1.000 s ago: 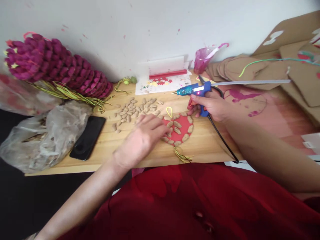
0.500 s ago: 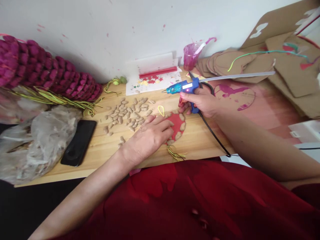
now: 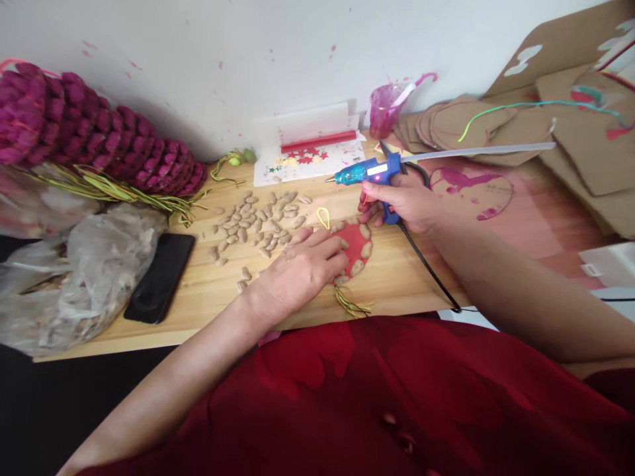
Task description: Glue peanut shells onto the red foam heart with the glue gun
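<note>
The right hand (image 3: 409,198) held a blue glue gun (image 3: 364,172), its grip closed round the handle, with the nozzle pointing left above the wooden surface (image 3: 208,284), beyond the red piece (image 3: 353,239). Holding it there probably kept the tip off the other fingers, while the long glue stick (image 3: 476,153) ran out behind to the right and the black cord (image 3: 426,261) hung down out of the way. The left hand (image 3: 307,264) lay over the left part of the red piece, fingertips down, perhaps to steady it; whether that grip was pinching anything could not be told, since the hand hid it. The red piece lay on the surface near the front edge, peanuts along its visible rim, its yellow loop (image 3: 324,217) at the far side and a string tassel (image 3: 350,304) at the near side. Loose peanuts (image 3: 242,235) were spread just beyond the left hand, a spot that seemed handy for reaching. Compared with a second earlier, the left hand had come further across the red piece, covering the middle peanuts that had shown then, while the right hand held the glue gun much as before.
</note>
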A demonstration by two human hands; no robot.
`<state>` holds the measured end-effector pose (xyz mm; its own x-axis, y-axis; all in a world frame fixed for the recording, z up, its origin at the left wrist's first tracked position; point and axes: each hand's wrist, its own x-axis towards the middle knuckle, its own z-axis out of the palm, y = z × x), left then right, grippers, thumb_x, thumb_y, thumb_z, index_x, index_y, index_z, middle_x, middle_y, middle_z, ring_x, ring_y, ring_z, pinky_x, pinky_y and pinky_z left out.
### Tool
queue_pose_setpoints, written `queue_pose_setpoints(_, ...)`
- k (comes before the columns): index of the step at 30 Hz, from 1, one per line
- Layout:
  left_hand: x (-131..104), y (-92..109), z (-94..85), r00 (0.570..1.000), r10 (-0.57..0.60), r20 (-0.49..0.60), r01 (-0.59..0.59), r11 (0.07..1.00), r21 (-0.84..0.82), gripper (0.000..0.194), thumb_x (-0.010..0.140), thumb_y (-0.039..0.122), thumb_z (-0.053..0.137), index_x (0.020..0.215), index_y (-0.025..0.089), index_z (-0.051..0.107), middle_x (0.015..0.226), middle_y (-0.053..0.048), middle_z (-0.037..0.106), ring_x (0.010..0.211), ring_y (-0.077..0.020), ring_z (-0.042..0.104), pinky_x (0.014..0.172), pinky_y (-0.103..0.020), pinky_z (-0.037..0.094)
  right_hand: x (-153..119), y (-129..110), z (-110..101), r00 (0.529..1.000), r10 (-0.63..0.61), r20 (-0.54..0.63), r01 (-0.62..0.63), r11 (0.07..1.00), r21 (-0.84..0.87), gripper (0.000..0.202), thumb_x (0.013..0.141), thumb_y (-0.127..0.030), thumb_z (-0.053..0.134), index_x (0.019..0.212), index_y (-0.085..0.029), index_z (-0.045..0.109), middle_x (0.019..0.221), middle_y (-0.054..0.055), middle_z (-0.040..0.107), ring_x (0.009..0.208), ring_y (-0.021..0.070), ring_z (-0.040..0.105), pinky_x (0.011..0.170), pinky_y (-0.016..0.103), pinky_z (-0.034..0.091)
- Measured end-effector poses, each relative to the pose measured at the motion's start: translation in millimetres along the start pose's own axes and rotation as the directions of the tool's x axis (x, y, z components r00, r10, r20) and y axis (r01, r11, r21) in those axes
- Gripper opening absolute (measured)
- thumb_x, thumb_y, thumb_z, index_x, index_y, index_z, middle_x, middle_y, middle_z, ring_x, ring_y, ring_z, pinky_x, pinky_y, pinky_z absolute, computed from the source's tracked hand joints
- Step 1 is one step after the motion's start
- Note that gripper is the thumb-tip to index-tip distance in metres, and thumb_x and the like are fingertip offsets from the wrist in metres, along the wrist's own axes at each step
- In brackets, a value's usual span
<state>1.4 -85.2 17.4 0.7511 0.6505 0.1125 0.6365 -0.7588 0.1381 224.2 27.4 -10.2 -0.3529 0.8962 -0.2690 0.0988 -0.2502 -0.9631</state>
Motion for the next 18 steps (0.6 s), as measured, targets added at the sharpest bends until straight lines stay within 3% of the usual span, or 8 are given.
queue_pose_setpoints(13,-1.7,0.5,-0.3,1.0,-0.005,-0.006,0.005,1.0,0.004,0.021,0.104,0.019,0.05,0.11,0.019,0.07,0.122,-0.006,0.07,0.115,-0.0252,0.059,0.099,-0.042,0.042,-5.6,-7.2,4.9,1.0,0.017,-0.015,-0.017,1.0,0.014,0.034,0.087,-0.046,0.079,0.072,-0.019,0.065,0.073,0.005,0.069,0.059,0.0166,0.07,0.044,0.024,0.049)
queue_pose_setpoints(18,-18.5,-7.3,-4.5,0.992,-0.076,-0.098,0.077,0.997,-0.001,0.025,0.104,0.016,0.05,0.119,0.023,0.068,0.116,-0.005,0.07,0.108,-0.0222,0.059,0.094,-0.04,0.043,-5.0,-6.9,4.0,1.0,0.008,-0.015,-0.008,1.0,0.017,0.03,0.093,-0.038,0.074,0.073,-0.018,0.065,0.071,0.005,0.069,0.057,0.0158,0.071,0.044,0.022,0.05)
